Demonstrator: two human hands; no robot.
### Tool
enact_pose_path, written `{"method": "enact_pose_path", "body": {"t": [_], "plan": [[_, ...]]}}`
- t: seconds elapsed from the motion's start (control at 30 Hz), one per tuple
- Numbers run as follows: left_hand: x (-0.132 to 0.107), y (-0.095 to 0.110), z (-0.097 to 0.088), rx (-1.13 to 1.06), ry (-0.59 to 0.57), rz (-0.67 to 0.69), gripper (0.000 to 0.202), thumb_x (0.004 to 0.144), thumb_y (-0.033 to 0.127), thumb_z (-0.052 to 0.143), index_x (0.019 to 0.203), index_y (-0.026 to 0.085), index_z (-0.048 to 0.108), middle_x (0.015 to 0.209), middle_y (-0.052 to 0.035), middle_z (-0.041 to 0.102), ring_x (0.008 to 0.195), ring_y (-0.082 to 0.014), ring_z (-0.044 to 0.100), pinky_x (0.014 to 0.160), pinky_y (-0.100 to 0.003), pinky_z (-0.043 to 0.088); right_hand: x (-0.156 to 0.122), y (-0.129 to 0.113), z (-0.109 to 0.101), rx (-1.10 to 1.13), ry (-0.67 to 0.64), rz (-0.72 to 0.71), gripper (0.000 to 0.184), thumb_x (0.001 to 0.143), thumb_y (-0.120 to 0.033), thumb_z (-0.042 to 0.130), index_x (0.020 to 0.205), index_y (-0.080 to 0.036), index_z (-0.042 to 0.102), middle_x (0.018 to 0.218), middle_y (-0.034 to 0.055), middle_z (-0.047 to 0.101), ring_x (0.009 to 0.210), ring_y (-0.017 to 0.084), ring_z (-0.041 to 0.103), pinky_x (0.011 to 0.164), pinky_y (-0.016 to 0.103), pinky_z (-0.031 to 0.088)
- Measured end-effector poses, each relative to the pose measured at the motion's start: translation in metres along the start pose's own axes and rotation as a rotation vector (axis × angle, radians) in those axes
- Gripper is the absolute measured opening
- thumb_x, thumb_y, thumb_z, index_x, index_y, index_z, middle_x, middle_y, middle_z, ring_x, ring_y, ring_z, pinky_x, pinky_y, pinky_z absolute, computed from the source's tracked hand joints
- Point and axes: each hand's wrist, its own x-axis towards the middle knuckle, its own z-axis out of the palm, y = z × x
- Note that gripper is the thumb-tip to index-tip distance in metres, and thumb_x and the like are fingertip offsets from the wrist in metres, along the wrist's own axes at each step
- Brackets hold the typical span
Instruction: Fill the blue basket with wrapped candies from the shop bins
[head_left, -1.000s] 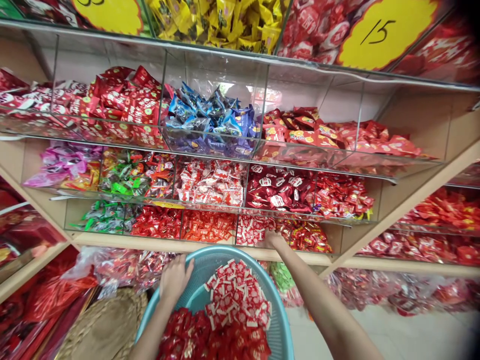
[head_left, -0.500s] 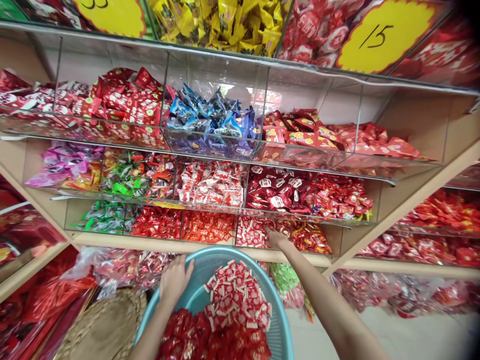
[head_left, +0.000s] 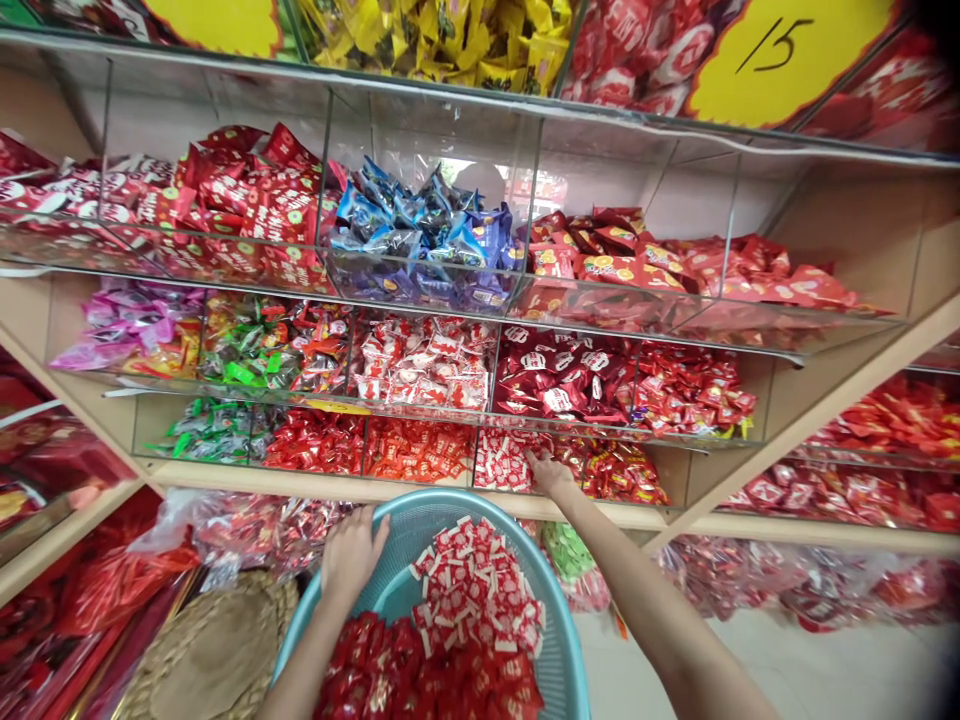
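Observation:
My left hand (head_left: pixel 354 553) grips the far left rim of a teal plastic basket (head_left: pixel 564 600), its thumb on the inside. In the basket lie red-and-white wrapped candies (head_left: pixel 476 590) and, nearer me, shiny dark red wrapped candies (head_left: pixel 420 670). My right hand (head_left: pixel 553 476) reaches into a bottom-shelf compartment, fingers stretched out and touching small red-and-white wrapped candies (head_left: pixel 506 458). No candy shows in its fingers, though their undersides are hidden.
Clear dividers split the candy shelves (head_left: pixel 420 489). Blue-wrapped candies (head_left: pixel 405 220) and maroon ones (head_left: pixel 562 375) lie higher up. A woven basket (head_left: pixel 214 650) stands left of the teal one. Bagged candies (head_left: pixel 817 580) sit under the shelf at right. A yellow price sign (head_left: pixel 787 60) hangs above.
My right hand stays at the red-and-white candies, its fingers shifting slightly and showing more plainly. The view moves a little. My left hand keeps its hold on the rim.

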Motion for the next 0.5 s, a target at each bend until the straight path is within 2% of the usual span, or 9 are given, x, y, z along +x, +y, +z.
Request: {"method": "enact_pose_path", "body": {"t": [0.13,0.2,0.5], "plan": [[0.0,0.0,-0.001,0.0,0.001,-0.003,0.048,0.09,0.044,0.02,0.101,0.015,0.056,0.092,-0.0085,0.065,0.083,-0.0209,0.061,0.076,-0.032,0.041,-0.001,-0.003,-0.001,-0.005,0.016,-0.03,0.05,0.083,-0.007,0.037,0.132,-0.017,0.035,0.121,0.0246,0.051,0.103,0.029,0.059,0.077,0.04,0.047],[-0.001,0.0,-0.001,-0.003,-0.005,-0.011,0.048,0.089,0.044,0.02,0.101,0.015,0.056,0.092,-0.0091,0.065,0.083,-0.021,0.061,0.075,-0.032,0.041,-0.003,-0.002,-0.002,0.003,0.031,-0.054,0.047,0.084,-0.004,0.034,0.128,-0.016,0.039,0.114,0.0217,0.057,0.104,0.026,0.058,0.08,0.038,0.046],[0.0,0.002,-0.004,-0.041,-0.02,-0.018,0.047,0.089,0.044,0.021,0.103,0.015,0.056,0.094,-0.0101,0.065,0.085,-0.0209,0.061,0.077,-0.032,0.041,-0.007,0.019,-0.008,0.119,0.102,-0.089,0.037,0.083,-0.006,0.04,0.117,-0.017,0.05,0.104,0.0171,0.063,0.098,0.023,0.061,0.079,0.032,0.044]]}}
